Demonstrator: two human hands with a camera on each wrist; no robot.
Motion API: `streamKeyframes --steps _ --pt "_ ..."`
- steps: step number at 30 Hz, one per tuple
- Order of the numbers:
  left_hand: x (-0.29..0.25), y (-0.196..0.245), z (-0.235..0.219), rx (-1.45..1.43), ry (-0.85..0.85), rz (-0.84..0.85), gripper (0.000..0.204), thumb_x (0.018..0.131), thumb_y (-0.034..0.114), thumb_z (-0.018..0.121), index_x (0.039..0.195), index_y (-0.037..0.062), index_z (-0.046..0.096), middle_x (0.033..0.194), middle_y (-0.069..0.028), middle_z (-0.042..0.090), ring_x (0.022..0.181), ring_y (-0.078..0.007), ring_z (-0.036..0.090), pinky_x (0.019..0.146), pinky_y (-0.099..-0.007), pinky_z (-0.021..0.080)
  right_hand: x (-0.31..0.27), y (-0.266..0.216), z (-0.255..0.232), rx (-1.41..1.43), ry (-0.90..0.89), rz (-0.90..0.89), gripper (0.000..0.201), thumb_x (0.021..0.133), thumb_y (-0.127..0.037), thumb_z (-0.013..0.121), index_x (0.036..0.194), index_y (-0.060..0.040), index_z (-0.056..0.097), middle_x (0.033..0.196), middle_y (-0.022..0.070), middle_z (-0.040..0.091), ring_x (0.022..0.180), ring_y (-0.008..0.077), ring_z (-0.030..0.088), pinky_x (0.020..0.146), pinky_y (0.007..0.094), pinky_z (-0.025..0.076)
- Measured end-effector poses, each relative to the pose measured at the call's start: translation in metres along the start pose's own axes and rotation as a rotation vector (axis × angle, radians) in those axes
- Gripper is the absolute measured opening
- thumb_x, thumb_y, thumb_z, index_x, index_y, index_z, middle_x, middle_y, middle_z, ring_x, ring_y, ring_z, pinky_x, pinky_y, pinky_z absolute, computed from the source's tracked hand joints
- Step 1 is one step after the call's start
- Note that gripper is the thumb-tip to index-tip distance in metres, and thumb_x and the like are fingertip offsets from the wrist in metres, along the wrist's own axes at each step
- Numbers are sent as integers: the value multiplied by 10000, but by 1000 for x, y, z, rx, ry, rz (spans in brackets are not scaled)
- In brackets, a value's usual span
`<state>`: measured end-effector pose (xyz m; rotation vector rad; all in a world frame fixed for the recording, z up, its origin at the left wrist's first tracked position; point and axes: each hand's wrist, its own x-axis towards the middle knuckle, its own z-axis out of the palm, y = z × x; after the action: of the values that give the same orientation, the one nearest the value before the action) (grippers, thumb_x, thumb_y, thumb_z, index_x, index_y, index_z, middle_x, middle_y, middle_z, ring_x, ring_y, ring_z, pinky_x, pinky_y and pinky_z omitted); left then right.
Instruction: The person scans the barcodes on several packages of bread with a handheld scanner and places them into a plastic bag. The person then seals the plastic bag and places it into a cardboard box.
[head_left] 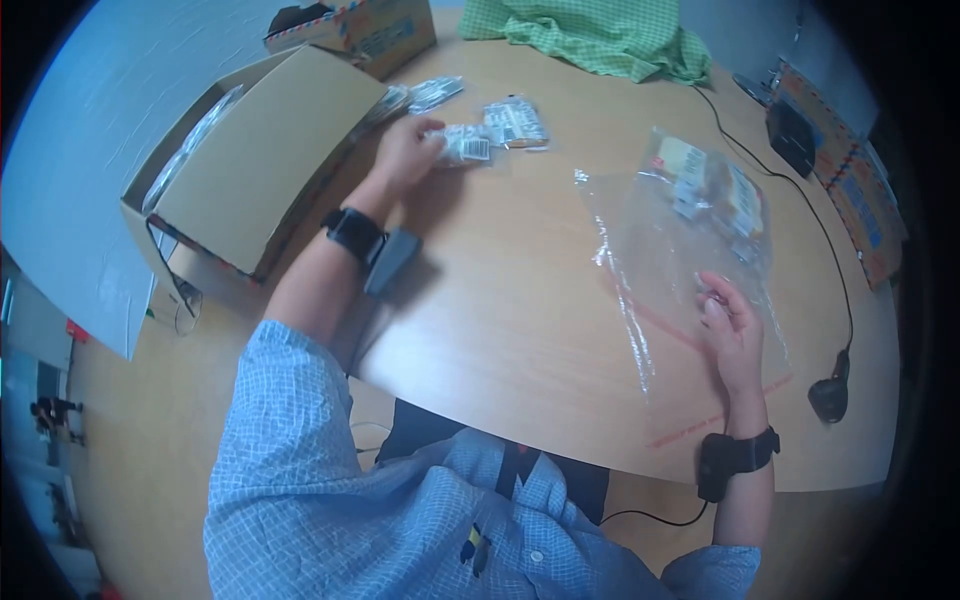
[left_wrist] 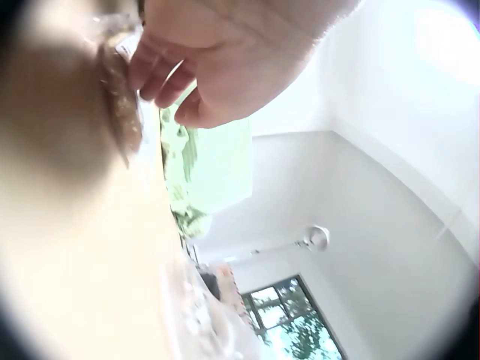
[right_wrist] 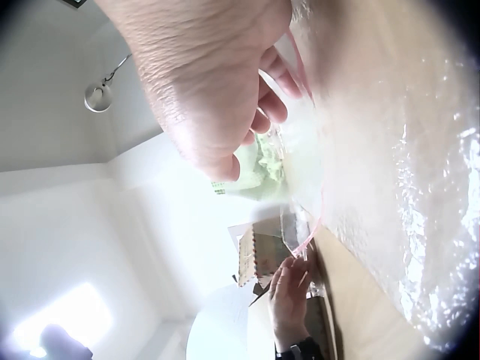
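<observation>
My left hand (head_left: pixel 408 155) reaches beside the open cardboard box and pinches the left end of a small clear packet (head_left: pixel 466 146) with a barcode label. In the left wrist view its fingertips meet the packet (left_wrist: pixel 124 101), whose contents look brownish. Another labelled packet (head_left: pixel 516 122) lies just beyond on the table. My right hand (head_left: pixel 735 335), fingers bent, holds the edge of a large clear plastic bag (head_left: pixel 640 250). A pink line along that edge runs to the fingers in the right wrist view. Several small packets (head_left: pixel 705 190) are inside the bag's far end.
The cardboard box (head_left: pixel 270 150) with packets inside stands at left, more packets (head_left: pixel 437 93) behind it. Another box (head_left: pixel 395 38) and a green checked cloth (head_left: pixel 590 35) are at the back. At right are a black box (head_left: pixel 791 140), a cable and a dark plug-like object (head_left: pixel 829 398).
</observation>
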<state>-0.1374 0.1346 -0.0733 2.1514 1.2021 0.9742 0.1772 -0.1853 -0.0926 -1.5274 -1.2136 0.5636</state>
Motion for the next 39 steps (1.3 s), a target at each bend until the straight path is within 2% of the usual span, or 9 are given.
streamKeyframes --steps 2,5,6,9,18,21,26,34,39 --pt "20 -26 -18 86 49 -17 341 765 128 552 1075 -8 584 952 -197 619 932 -306 593 828 -360 449 1 2 0 -8 -16 11 311 839 -121 543 1121 9 561 1144 96 548 1013 161 511 889 281 392" --pt "37 -53 -30 502 158 123 391 749 181 606 1076 -28 558 937 -178 614 875 -260 591 786 -336 459 3 6 -1 -31 -21 16 311 845 -120 531 1116 29 556 1140 107 554 1043 172 506 904 280 379" --pt "47 -62 -30 453 195 103 433 729 150 612 1135 18 536 1067 -185 582 1011 -304 556 907 -364 403 4 5 -1 -42 -20 41 309 846 -117 529 1116 31 555 1144 109 552 1046 172 508 906 280 381" --pt "48 -36 -42 747 133 28 503 721 230 656 1161 34 514 1046 -189 581 1010 -305 553 914 -357 398 5 9 -3 -39 -14 84 305 848 -112 525 1115 33 554 1151 111 549 1046 170 513 902 276 389" --pt "126 -150 -21 392 -65 44 606 753 290 619 1261 26 420 1070 -223 549 1011 -336 533 899 -366 408 11 15 -11 -8 -45 165 321 832 -114 544 1117 33 552 1153 109 549 1026 149 517 857 254 412" --pt "82 -86 -11 614 -122 -21 578 767 375 593 1244 79 454 1186 -191 486 1098 -334 478 908 -400 396 13 17 -12 -12 -68 173 330 820 -117 553 1115 33 554 1156 110 547 1035 155 512 876 261 392" --pt "31 -48 5 673 -152 162 520 817 335 540 1291 157 420 1189 -231 453 1069 -376 472 905 -474 385 14 6 -6 -34 -84 153 331 808 -114 558 1105 31 560 1153 111 553 1049 169 506 912 275 362" --pt "-3 -8 13 800 -197 314 503 813 203 549 1283 82 411 1111 -185 514 965 -352 542 801 -423 457 15 -3 -1 -81 -70 99 288 788 -91 575 1054 17 597 1093 116 587 1017 166 527 872 271 390" --pt "-16 18 15 881 -242 244 419 829 220 523 1208 62 439 964 -231 569 820 -385 597 719 -452 482 16 -6 0 -148 -79 -13 273 766 -83 596 1031 -16 614 896 32 584 697 66 474 620 194 403"
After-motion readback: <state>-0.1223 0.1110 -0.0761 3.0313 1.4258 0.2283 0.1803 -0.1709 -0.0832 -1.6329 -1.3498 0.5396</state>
